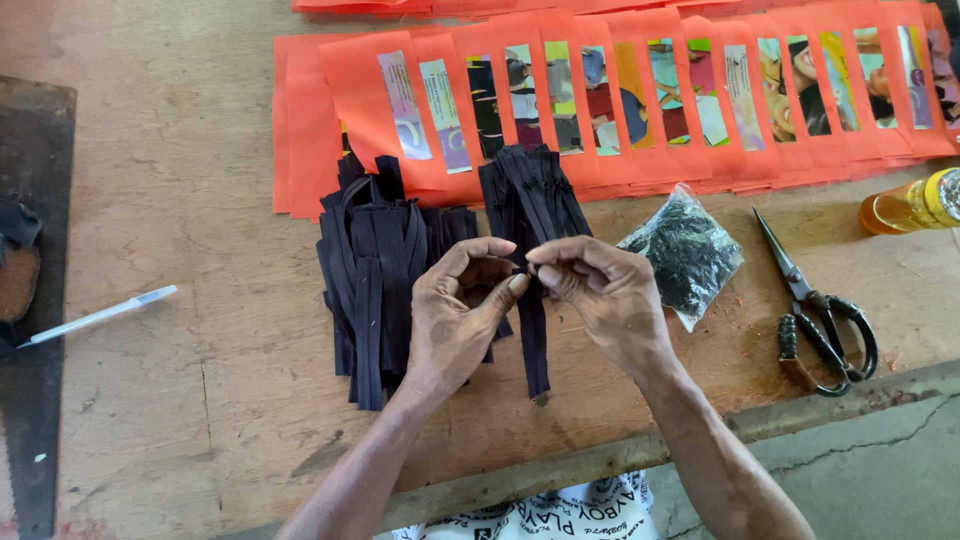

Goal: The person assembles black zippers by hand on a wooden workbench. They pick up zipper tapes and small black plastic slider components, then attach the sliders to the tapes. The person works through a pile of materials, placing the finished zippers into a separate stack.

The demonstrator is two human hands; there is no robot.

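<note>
Above the near edge of a worn wooden table (180, 200), the left hand (455, 315) and the right hand (605, 295) meet fingertip to fingertip. Between them they pinch the top of one black zipper strip (533, 345), which hangs down from the fingers and ends close to the table's front rim. Both thumbs and forefingers are closed on a small dark piece at the strip's upper end; it is too small to tell what it is.

Just left of the hands lies a pile of black zipper strips (375, 270), and a second bundle (530, 190) lies behind the fingers. Beyond these runs a row of overlapping orange fabric pieces (340, 80). Right of the hands sit a clear bag of small dark parts (685, 250), scissors (815, 310) and a yellow bottle (915, 205). A white pen (100, 315) lies well to the left.
</note>
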